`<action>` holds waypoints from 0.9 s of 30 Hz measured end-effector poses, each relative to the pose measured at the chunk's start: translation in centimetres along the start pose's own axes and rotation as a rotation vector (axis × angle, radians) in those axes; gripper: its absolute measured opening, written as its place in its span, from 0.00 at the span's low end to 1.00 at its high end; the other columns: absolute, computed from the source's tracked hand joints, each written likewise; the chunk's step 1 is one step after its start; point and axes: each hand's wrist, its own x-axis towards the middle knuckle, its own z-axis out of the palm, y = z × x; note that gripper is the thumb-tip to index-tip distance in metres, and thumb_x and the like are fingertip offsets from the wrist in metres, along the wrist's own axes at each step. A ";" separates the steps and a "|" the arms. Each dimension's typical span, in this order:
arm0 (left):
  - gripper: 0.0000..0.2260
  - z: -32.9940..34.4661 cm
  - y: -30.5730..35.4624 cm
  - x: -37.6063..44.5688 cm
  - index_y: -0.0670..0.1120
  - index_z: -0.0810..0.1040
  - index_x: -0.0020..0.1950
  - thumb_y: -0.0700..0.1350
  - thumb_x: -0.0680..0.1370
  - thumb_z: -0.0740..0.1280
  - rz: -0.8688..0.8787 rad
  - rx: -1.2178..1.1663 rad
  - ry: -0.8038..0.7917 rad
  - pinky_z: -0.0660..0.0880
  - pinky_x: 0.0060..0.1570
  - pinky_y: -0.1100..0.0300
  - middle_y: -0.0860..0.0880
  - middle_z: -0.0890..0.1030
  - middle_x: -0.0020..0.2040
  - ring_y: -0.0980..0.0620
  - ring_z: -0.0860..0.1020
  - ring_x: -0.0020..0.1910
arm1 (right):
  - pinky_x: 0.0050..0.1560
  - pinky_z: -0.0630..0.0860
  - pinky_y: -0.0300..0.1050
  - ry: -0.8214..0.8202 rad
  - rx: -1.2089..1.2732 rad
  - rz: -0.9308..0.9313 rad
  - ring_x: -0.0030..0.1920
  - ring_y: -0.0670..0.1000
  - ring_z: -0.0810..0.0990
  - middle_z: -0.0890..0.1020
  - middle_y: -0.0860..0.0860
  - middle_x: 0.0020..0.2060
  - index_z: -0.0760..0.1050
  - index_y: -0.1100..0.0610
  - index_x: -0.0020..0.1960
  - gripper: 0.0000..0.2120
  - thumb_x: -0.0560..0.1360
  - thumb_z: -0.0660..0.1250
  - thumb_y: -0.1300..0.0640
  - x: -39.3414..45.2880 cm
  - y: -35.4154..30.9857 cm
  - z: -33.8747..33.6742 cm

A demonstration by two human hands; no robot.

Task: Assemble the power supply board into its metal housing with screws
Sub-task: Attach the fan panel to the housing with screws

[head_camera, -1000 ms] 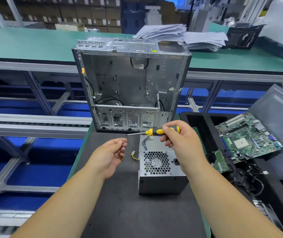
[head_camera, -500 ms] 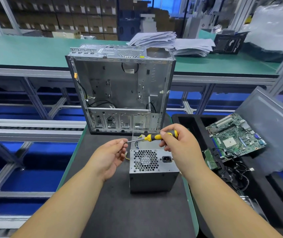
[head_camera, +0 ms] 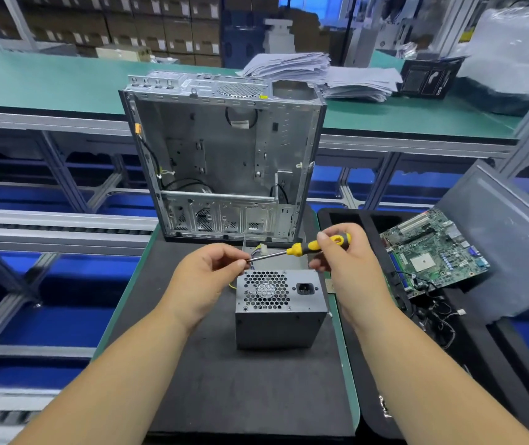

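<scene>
1. While green benches and stacked cartons filled the background, a dark mat (head_camera: 224, 396) covered the tabletop (head_camera: 348, 380) up front, with blue flooring showing under the grey conveyor rails on the left.
2. Standing upright at the mat's far end, the metal housing (head_camera: 224, 162) faced the camera with its open side, long axis vertical.
3. Just in front of it sat the power supply (head_camera: 279, 308), fan grille and socket face turned up and toward the viewer, wires trailing from its far end toward the housing.
4. Right hand (head_camera: 349, 268): grip clenched round the yellow-and-black handle of the screwdriver (head_camera: 301, 248), whose shaft ran leftward and slightly down above the supply.
5. Left hand (head_camera: 205, 277): fingertips pinched together at the screwdriver's tip; whether a screw sat there, impossible to tell.
6. Off right, a black tray (head_camera: 353, 220) carried a green motherboard (head_camera: 433, 252), tilted, beside loose cables.
</scene>
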 end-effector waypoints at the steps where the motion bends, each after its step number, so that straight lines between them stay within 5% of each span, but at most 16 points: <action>1: 0.10 0.0 0.0 -0.2 0.48 0.85 0.44 0.34 0.76 0.70 -0.003 0.004 -0.025 0.78 0.47 0.65 0.47 0.86 0.43 0.54 0.83 0.45 | 0.43 0.80 0.50 0.003 0.019 -0.014 0.36 0.49 0.83 0.82 0.43 0.36 0.73 0.43 0.45 0.02 0.74 0.66 0.48 0.1 -0.1 0.0; 9: 0.11 -0.8 -1.0 -1.9 0.50 0.81 0.59 0.39 0.79 0.67 0.016 0.145 -0.167 0.72 0.57 0.71 0.55 0.83 0.56 0.60 0.79 0.58 | 0.39 0.80 0.45 -0.127 -0.257 -0.186 0.37 0.47 0.83 0.81 0.45 0.38 0.70 0.42 0.48 0.08 0.78 0.67 0.53 0.1 -2.0 1.0; 16: 0.09 -2.1 -2.1 -2.5 0.50 0.83 0.53 0.38 0.76 0.70 0.242 0.657 -0.250 0.64 0.63 0.73 0.58 0.80 0.56 0.64 0.74 0.60 | 0.33 0.72 0.41 -0.282 -0.649 -0.388 0.38 0.41 0.75 0.76 0.46 0.35 0.66 0.42 0.51 0.10 0.78 0.66 0.52 -0.4 -2.9 3.0; 27: 0.07 -2.2 -3.2 -2.2 0.49 0.84 0.49 0.38 0.75 0.71 0.229 0.666 -0.240 0.64 0.64 0.71 0.57 0.78 0.58 0.63 0.74 0.61 | 0.36 0.77 0.46 -0.384 -0.742 -0.397 0.37 0.44 0.77 0.76 0.45 0.36 0.66 0.43 0.53 0.09 0.78 0.66 0.51 -0.8 -3.9 4.3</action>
